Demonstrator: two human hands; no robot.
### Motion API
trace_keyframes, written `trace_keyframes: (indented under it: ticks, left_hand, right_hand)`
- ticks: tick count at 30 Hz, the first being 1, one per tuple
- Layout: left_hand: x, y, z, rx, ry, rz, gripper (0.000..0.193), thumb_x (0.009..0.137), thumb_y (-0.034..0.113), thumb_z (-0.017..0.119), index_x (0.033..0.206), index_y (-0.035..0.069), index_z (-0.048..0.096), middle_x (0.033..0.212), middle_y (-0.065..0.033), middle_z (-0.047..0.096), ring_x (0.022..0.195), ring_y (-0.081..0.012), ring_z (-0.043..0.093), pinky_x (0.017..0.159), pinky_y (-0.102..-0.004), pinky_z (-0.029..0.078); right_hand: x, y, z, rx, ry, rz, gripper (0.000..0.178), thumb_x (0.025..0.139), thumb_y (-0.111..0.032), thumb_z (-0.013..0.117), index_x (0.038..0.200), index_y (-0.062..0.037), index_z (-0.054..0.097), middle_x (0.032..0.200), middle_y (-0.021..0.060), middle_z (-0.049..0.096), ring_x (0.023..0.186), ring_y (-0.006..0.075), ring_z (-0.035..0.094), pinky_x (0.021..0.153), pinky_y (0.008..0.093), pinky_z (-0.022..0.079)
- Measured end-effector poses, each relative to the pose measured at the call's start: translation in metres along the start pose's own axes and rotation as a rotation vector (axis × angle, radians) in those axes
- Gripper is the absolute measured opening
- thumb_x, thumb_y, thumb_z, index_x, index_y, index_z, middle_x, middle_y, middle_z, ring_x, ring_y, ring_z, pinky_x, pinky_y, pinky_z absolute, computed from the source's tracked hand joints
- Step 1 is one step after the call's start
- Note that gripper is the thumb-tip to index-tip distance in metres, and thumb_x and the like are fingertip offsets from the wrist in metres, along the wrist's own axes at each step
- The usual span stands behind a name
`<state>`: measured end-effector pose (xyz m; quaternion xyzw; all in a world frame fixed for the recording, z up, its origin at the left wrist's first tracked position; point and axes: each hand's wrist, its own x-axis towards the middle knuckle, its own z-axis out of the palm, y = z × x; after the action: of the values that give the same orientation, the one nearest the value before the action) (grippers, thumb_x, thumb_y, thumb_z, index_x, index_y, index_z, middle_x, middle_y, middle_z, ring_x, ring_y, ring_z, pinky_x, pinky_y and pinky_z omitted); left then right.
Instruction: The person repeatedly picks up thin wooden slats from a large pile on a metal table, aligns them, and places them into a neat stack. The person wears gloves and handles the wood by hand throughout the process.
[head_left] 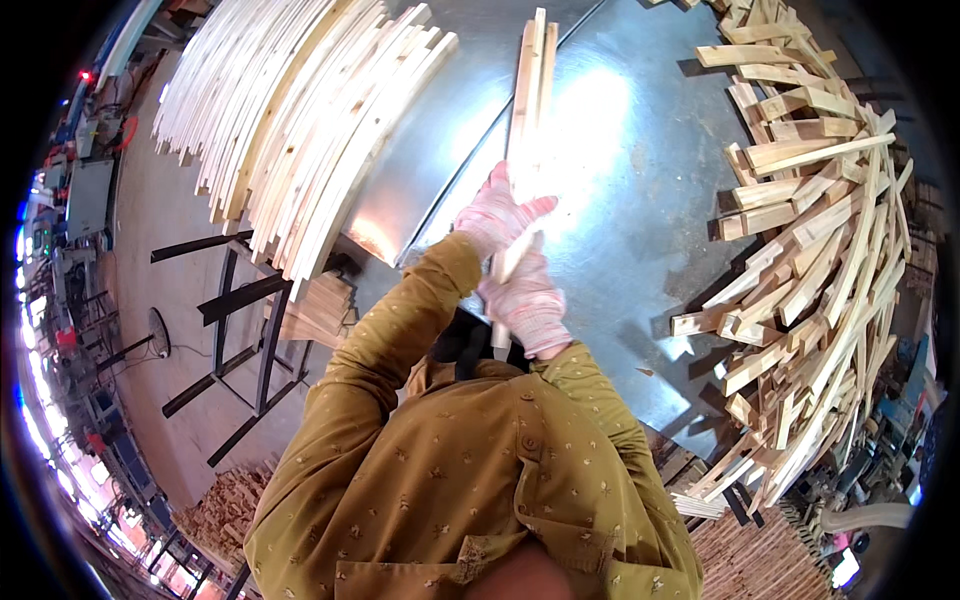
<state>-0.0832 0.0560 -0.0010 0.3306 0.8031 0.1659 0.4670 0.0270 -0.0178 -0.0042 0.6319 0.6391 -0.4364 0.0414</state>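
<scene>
Both my hands wear pinkish-white knit gloves and meet over a few long, pale wooden strips (527, 95) in front of my body. The strips point away from me across the shiny metal tabletop (650, 170). My left hand (490, 215) lies over them partway along, its thumb reaching to the right and its fingers round the left side. Closer to me, my right hand (525, 300) is closed around the near end of a strip, with its fingers partly hidden beneath the wood. One strip end shows below my hands, near my waist.
Long pale strips (310, 110) lie side by side at the far left. A tangled heap of wooden strips (800, 230) lines the table's right side. Left of me stand a dark metal frame (265, 350) and stacked wood pieces (315, 308). More wood stacks (745, 555) lie behind right.
</scene>
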Motion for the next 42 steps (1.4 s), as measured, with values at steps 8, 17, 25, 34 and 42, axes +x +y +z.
trace_keyframes:
  ticks: [8, 17, 25, 34, 42]
  left_hand:
    - [0.012, -0.082, -0.101, 0.487, 0.285, -0.001, 0.077, 0.080, 0.041, 0.072, 0.141, 0.002, 0.047, 0.133, -0.0247, 0.055, 0.119, -0.0373, 0.059, 0.102, -0.0444, 0.049]
    - [0.004, -0.163, -0.126, 0.901, 0.574, 0.388, 0.089, 0.082, 0.053, 0.070, 0.150, 0.005, 0.036, 0.152, -0.0226, 0.039, 0.143, -0.0366, 0.035, 0.117, -0.0537, 0.025]
    - [-0.022, -0.100, -0.123, 1.215, 0.351, -0.240, 0.101, 0.089, 0.056, 0.058, 0.160, 0.004, 0.008, 0.166, -0.0220, 0.009, 0.153, -0.0368, 0.013, 0.121, -0.0570, 0.012]
    - [-0.081, 0.184, 0.173, -0.857, -0.706, 0.380, 0.051, 0.101, 0.036, 0.059, 0.141, 0.005, 0.050, 0.121, -0.0145, 0.061, 0.095, -0.0225, 0.066, 0.077, -0.0344, 0.059]
    - [-0.121, 0.234, 0.300, -0.791, -0.648, 0.298, 0.038, 0.096, 0.029, 0.067, 0.117, 0.000, 0.057, 0.090, -0.0107, 0.066, 0.072, -0.0214, 0.065, 0.064, -0.0339, 0.058]
  right_hand:
    - [-0.006, -0.023, -0.015, -0.012, -0.376, -0.323, 0.076, 0.090, -0.040, 0.064, 0.151, -0.0073, 0.033, 0.130, 0.0173, 0.063, 0.118, 0.0315, 0.063, 0.100, 0.0420, 0.048]
    - [-0.080, 0.056, -0.168, 0.152, 0.567, -0.549, 0.066, 0.088, -0.023, 0.075, 0.147, -0.0076, 0.049, 0.116, 0.0111, 0.071, 0.100, 0.0234, 0.071, 0.087, 0.0335, 0.057]
    - [-0.063, 0.213, -0.425, -0.573, 1.060, 0.333, 0.078, 0.084, -0.048, 0.070, 0.141, -0.0012, 0.047, 0.122, 0.0217, 0.062, 0.113, 0.0336, 0.061, 0.092, 0.0413, 0.052]
    - [-0.091, 0.187, -0.422, -0.115, 0.320, -0.012, 0.061, 0.092, -0.059, 0.050, 0.117, -0.0044, 0.063, 0.104, 0.0233, 0.070, 0.103, 0.0359, 0.068, 0.092, 0.0467, 0.051]
    - [-0.080, 0.361, -0.462, -0.270, 0.921, 0.517, 0.045, 0.085, -0.041, 0.067, 0.116, -0.0087, 0.060, 0.092, 0.0161, 0.067, 0.086, 0.0310, 0.069, 0.073, 0.0436, 0.056]
